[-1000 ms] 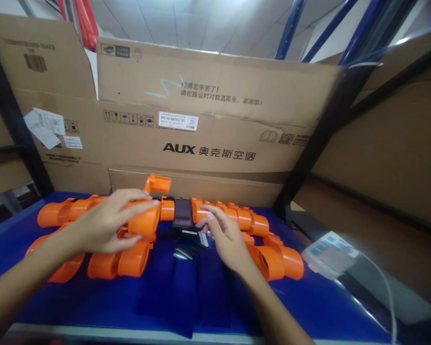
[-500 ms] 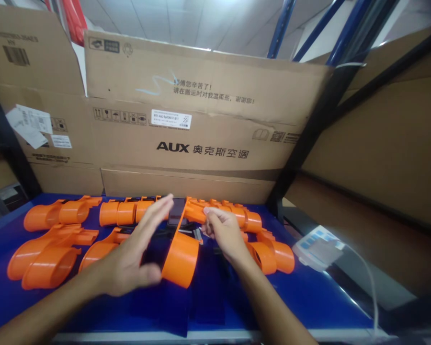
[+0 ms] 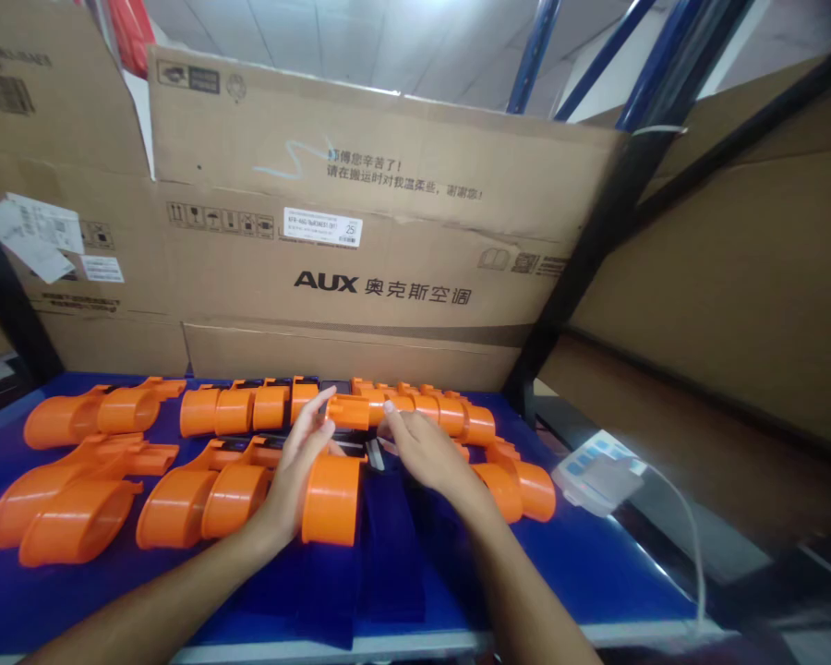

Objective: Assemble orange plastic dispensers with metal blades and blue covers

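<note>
One orange ring (image 3: 331, 501) pinched in left hand (image 3: 296, 476), grip of right hand (image 3: 422, 450) unclear; other rings (image 3: 234, 499) rowed on table (image 3: 596, 586), finished count undeterminable.

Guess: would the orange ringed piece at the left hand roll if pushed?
The orange ringed piece might rock on its rounded side, but the block at its other end would probably stop rolling. Its smooth, glossy surface suggests it could feel slippery.
</note>
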Motion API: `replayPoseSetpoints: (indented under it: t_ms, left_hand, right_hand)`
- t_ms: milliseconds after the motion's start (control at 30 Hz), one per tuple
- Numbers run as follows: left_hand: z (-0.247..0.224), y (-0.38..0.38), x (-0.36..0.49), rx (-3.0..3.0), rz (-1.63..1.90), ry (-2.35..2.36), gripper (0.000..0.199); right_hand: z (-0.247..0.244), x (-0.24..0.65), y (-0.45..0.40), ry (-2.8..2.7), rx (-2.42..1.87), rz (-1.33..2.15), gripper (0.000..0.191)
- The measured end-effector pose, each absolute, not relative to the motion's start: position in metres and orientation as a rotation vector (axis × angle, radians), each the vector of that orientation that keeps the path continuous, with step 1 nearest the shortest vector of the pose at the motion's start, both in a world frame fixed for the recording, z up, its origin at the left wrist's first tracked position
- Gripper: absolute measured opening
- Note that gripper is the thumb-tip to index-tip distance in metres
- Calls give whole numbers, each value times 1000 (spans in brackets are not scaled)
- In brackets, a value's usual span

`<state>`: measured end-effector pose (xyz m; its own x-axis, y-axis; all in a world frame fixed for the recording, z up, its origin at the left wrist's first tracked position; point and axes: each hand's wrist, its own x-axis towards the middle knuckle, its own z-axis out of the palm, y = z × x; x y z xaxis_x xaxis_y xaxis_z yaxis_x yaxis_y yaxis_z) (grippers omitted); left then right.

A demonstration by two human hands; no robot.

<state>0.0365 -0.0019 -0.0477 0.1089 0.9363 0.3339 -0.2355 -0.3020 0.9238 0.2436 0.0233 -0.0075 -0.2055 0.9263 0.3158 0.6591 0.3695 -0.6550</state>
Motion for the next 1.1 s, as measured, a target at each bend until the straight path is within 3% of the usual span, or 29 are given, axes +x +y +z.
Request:
replayPoseSetpoints:
  t_ms: [167, 433, 533, 667, 867, 1100]
  left_hand:
    - [-53, -9, 33, 1152, 1384, 761, 72]
    - [-58, -9, 30, 1119, 1390, 767, 74]
    - [-60, -7, 30, 1121, 1401, 777, 74]
    - [-62, -5, 30, 1103, 1415, 777, 76]
    - [-61, -5, 31, 1079, 1431, 801, 74]
    - [-60, -7, 31, 1075, 1450, 803, 70]
  right_hand:
    - [-17, 241, 25, -2210, -1554, 542, 80]
    - [-23, 240, 32, -2114, -1506, 506, 67]
    - [-17, 243, 31, -2103, -1411, 450, 56]
    - [-12, 244, 29, -1960, -1258, 363, 19]
    - [-12, 242, 28, -1779, -1139, 247, 11]
    - [-9, 235, 24, -1463, -897, 781, 24]
